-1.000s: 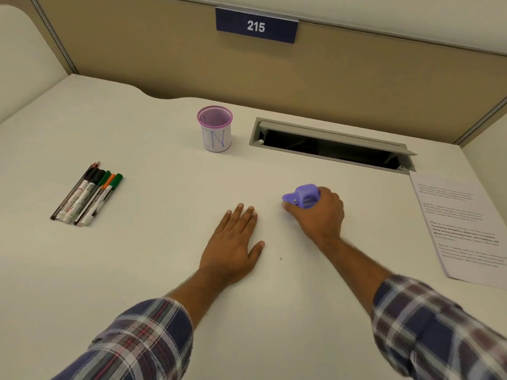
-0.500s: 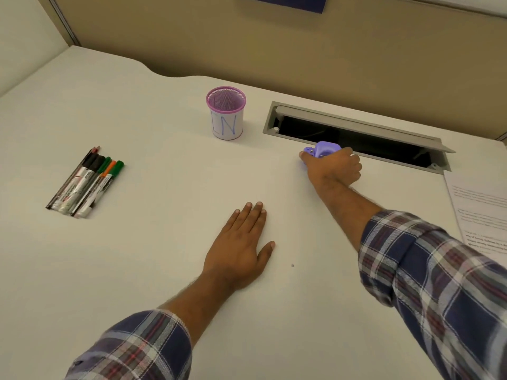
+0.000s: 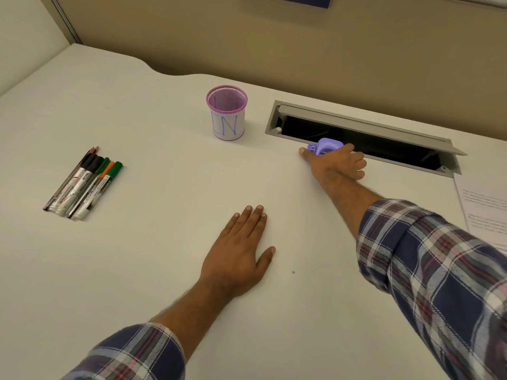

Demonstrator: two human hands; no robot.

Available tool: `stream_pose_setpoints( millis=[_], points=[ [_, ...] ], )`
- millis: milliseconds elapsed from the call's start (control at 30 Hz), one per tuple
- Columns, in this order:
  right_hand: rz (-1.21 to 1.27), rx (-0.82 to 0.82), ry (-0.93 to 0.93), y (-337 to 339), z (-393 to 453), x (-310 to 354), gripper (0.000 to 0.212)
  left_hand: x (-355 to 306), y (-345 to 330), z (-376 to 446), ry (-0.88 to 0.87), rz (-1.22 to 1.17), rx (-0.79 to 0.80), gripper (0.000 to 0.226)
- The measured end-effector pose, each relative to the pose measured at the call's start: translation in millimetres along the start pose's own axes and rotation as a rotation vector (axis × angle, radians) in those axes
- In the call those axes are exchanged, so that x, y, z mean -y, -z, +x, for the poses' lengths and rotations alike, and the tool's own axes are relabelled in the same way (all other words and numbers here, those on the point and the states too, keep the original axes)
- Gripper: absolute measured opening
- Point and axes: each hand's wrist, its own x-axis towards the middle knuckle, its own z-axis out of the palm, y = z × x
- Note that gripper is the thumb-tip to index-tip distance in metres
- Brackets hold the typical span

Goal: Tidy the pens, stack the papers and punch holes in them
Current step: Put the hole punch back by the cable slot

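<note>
My right hand (image 3: 336,164) grips a small purple hole punch (image 3: 325,146) at the near edge of the cable slot, far across the white desk (image 3: 164,270). Flat on the desk near the middle rests my left hand (image 3: 240,249), fingers straight and holding nothing. Several markers and pens (image 3: 82,183) lie side by side at the left. A purple mesh pen cup (image 3: 227,116) with a white label stands upright at the back centre and looks empty. Printed papers (image 3: 484,208) lie at the right edge, partly cut off by the frame.
A grey cable slot (image 3: 356,135) with its lid raised opens in the desk behind the punch. A beige partition wall (image 3: 274,42) runs along the back. Checked sleeves cover both forearms.
My right hand has carried the hole punch from the middle of the desk away from me to the edge of the cable slot. The left hand has stayed flat.
</note>
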Motion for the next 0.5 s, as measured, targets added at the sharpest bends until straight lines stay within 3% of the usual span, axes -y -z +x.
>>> stream_pose_setpoints(
  millis=[133,200,367,500],
  points=[
    [0.028,0.082,-0.005,4,-5,-11,0.128,-1,1,0,0.002,0.004,0.008,0.071],
    [0.079,0.048,0.009,6,-13,-21,0.124,0,1,0,-0.003,0.012,0.006,0.072],
    [0.223,-0.015,0.167,10,-61,-57,0.076,9,0,2,0.03,0.015,0.009,0.071],
    [0.353,0.056,0.401,37,-122,-120,0.03,-5,2,-11,-0.001,0.017,0.026,0.072]
  ],
)
